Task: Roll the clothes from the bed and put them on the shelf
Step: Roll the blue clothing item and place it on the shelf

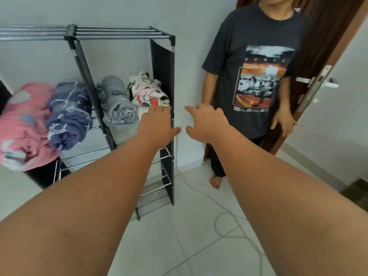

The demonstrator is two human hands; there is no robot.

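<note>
A black metal shelf (pixel 163 60) stands against the wall at left. On its middle rack lie rolled clothes: a pink roll (pixel 23 124), a blue patterned roll (pixel 68 114), a grey roll (pixel 118 102) and a white, pink and orange bundle (pixel 148 90) at the right end. My left hand (pixel 158 124) is stretched out, fingers spread, its fingertips at the front of that bundle by the shelf's right post. My right hand (pixel 206 122) is held out just right of the shelf, fingers apart, holding nothing. The bed is out of view.
A person in a dark printed T-shirt (pixel 256 76) stands barefoot right of the shelf, by a brown door (pixel 326 48) with a metal handle. A white cable (pixel 225 220) loops over the tiled floor. Lower racks of the shelf are bare bars.
</note>
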